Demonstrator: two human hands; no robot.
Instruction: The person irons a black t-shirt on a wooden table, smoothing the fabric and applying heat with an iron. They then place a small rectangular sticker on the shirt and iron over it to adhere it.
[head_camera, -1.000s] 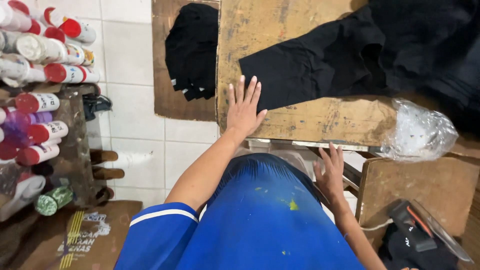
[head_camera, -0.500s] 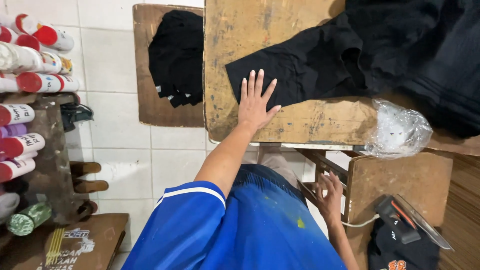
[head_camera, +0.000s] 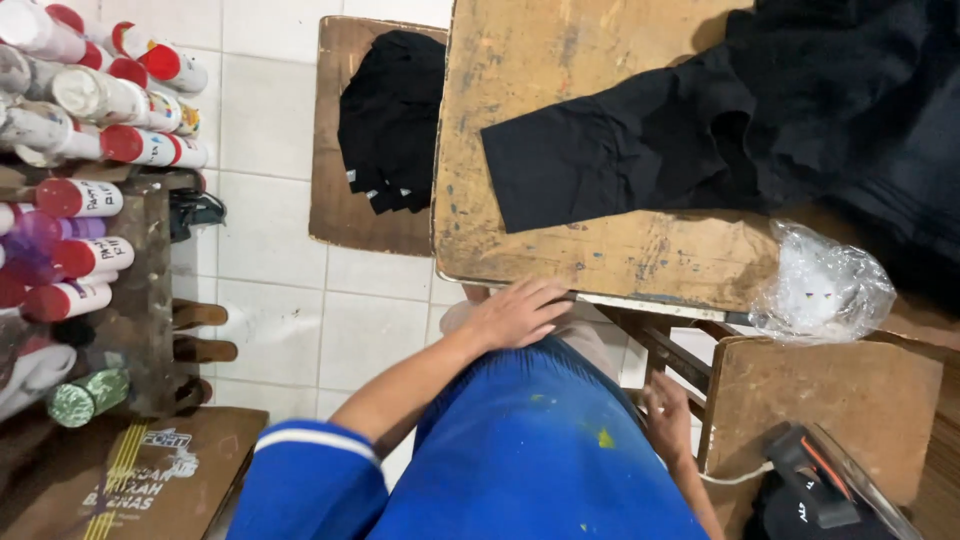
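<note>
A black garment (head_camera: 700, 140) lies spread on a worn wooden table (head_camera: 560, 240), one sleeve pointing left. My left hand (head_camera: 515, 312) rests at the table's front edge, over my lap, with fingers loosely apart and nothing in it. My right hand (head_camera: 668, 418) hangs lower, beside the edge of a smaller wooden board (head_camera: 830, 410) and the table's frame, fingers apart and empty. My blue shirt fills the bottom of the view.
A crumpled clear plastic bag (head_camera: 825, 285) sits at the table's front right. Folded black clothes (head_camera: 390, 120) lie on a wooden stool (head_camera: 330, 215). Red-capped containers (head_camera: 90, 150) fill a rack at left. A black tool (head_camera: 810, 490) with a white cord lies bottom right. A cardboard box (head_camera: 120, 480) sits bottom left.
My left hand has pulled back from lying flat on the table beside the garment's sleeve to the table's front edge. My right hand has stayed low near the board.
</note>
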